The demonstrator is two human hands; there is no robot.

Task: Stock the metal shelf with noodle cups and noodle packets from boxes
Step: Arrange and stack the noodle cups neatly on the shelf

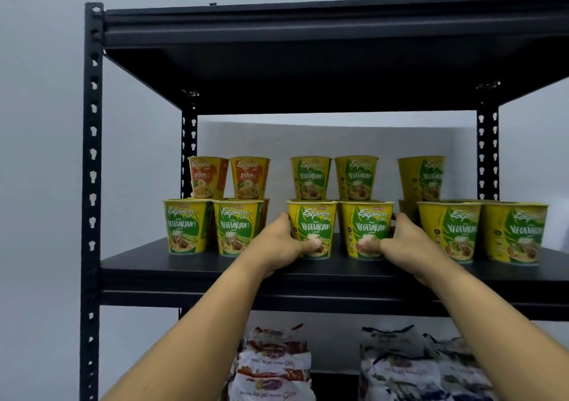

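The left hand (pixel 277 248) grips one green noodle cup (pixel 311 225) and the right hand (pixel 404 242) grips the neighbouring cup (pixel 367 226), both upright on the black shelf (pixel 184 266). Noodle packets (pixel 274 365) lie piled underneath.

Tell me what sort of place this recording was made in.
Likely a storeroom or small shop's stock corner, possibly staged. A black metal shelf stands against a bare grey wall; matching noodle cups sit in rows, two gripped by the left hand and right hand; noodle packets pile below.
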